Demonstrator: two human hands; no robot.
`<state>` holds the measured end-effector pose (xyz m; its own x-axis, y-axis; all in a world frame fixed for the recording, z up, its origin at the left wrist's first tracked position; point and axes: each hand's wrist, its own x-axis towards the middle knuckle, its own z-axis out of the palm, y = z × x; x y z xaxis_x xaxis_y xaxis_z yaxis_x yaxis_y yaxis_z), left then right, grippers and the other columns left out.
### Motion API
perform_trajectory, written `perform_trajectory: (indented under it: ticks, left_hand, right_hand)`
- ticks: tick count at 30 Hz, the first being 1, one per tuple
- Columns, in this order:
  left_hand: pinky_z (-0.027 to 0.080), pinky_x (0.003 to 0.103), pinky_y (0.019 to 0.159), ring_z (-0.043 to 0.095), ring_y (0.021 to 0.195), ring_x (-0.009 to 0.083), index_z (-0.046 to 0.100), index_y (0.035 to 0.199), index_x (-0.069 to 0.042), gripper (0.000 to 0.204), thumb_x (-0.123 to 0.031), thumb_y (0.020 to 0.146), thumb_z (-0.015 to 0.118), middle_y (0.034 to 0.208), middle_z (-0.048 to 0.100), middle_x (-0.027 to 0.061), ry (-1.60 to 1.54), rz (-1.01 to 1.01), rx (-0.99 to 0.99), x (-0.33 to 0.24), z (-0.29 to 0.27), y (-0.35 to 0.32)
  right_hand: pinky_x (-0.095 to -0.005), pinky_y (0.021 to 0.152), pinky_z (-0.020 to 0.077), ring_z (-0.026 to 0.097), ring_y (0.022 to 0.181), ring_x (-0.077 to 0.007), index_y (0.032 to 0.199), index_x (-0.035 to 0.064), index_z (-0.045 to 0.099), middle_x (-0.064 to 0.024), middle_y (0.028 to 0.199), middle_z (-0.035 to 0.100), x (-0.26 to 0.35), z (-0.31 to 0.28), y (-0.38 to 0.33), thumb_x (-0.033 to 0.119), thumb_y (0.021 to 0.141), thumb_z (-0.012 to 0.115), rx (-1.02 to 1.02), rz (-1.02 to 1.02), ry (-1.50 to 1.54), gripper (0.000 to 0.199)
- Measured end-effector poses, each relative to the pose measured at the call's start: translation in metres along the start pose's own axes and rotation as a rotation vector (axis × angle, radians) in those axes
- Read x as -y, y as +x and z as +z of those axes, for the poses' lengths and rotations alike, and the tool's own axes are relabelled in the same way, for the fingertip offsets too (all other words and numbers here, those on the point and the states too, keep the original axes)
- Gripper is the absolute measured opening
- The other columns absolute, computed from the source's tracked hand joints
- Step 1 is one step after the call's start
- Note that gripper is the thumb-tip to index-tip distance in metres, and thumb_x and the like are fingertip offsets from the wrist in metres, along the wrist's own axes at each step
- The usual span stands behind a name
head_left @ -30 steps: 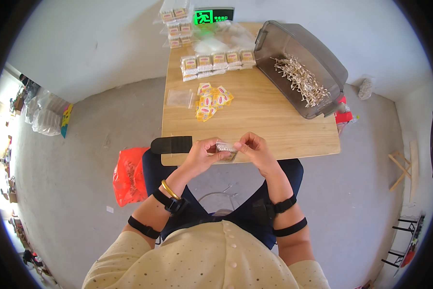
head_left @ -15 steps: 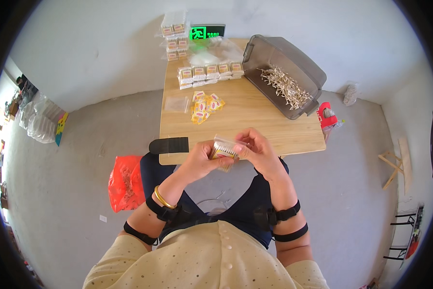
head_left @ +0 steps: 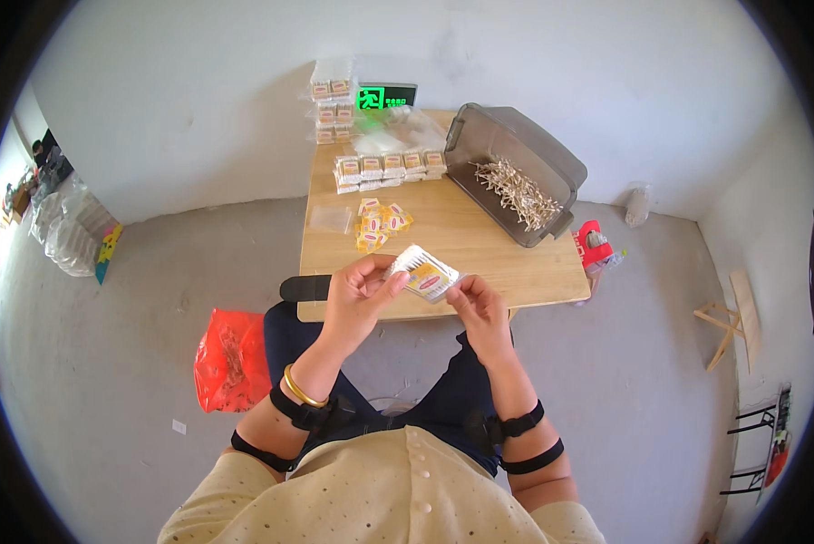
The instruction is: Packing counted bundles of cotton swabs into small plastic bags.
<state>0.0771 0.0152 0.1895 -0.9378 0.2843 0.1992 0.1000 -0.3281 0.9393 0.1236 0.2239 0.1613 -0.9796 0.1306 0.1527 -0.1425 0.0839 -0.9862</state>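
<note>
Between my two hands, over the table's front edge, is a small clear packet of cotton swabs (head_left: 425, 275) with a yellow and white card inside. My left hand (head_left: 362, 295) pinches its left end between thumb and fingers. At the packet's lower right corner, the fingers of my right hand (head_left: 481, 313) are closed on it. The packet lies tilted, its card face up. Just beyond it is a loose pile of yellow and white cards (head_left: 382, 225), with a flat clear bag (head_left: 331, 218) to the left of the pile.
Rows of filled swab packets (head_left: 391, 169) stand farther back, with bagged packets (head_left: 333, 109) stacked behind at left. A grey translucent bin (head_left: 552, 172) holds loose cotton swabs (head_left: 518, 193). A black strip (head_left: 305, 288) lies at the table's left front edge, above a red bag (head_left: 232, 358).
The packet has been turned so its card faces up, and it has risen slightly relative to the table edge. My right hand has moved from its top to its lower right corner.
</note>
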Motion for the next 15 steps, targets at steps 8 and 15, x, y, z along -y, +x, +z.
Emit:
perform_trajectory:
  ticks: [8,15]
  left_hand:
    - [0.056,0.028,0.082,0.072,0.088,0.0145,0.070,0.111,-0.001,0.025,-0.006,0.087,0.076,0.099,0.075,0.0081,0.552,0.225,0.127,-0.046,0.013,-0.016]
    - [0.058,0.032,0.075,0.072,0.087,0.0270,0.071,0.108,-0.007,0.035,-0.004,0.076,0.083,0.102,0.075,0.0085,0.671,0.517,0.251,-0.062,0.023,-0.020]
  right_hand:
    - [-0.0282,0.093,0.0463,0.064,0.099,-0.0164,0.112,0.0014,0.068,-0.0049,0.097,0.071,0.037,0.005,-0.007,0.006,0.088,0.075,0.105,-0.208,-0.075,0.026]
    - [-0.0336,0.091,0.0506,0.067,0.099,-0.0199,0.114,-0.0001,0.069,-0.0101,0.104,0.073,0.052,0.003,-0.016,0.000,0.085,0.074,0.225,-0.081,-0.183,0.030]
